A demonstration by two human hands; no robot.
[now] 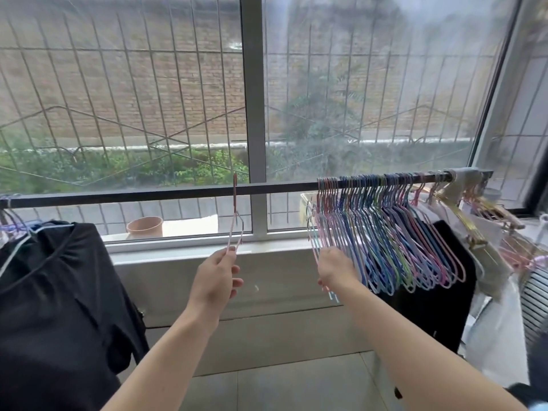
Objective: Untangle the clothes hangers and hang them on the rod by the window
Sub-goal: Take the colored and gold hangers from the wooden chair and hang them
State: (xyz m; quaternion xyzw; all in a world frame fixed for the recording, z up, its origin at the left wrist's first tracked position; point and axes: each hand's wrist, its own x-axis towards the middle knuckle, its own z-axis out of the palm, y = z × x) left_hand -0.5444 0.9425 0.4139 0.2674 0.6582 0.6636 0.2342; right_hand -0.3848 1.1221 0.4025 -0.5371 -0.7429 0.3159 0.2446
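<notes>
- Though thin and light, pink hanger [235, 221] looks springy; pinched at lower end by left hand [215, 281], hook above grip, at rod [148, 195].
- Right hand [336, 269] grasping hung hangers [385, 232]; best held by bottom wire.

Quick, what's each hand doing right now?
Left hand: pinches a single pink hanger, raised at the rod.
Right hand: grips the hanging bunch of hangers.

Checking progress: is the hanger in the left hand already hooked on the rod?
No, the left hand holds the pink hanger upright before the rod.
</notes>
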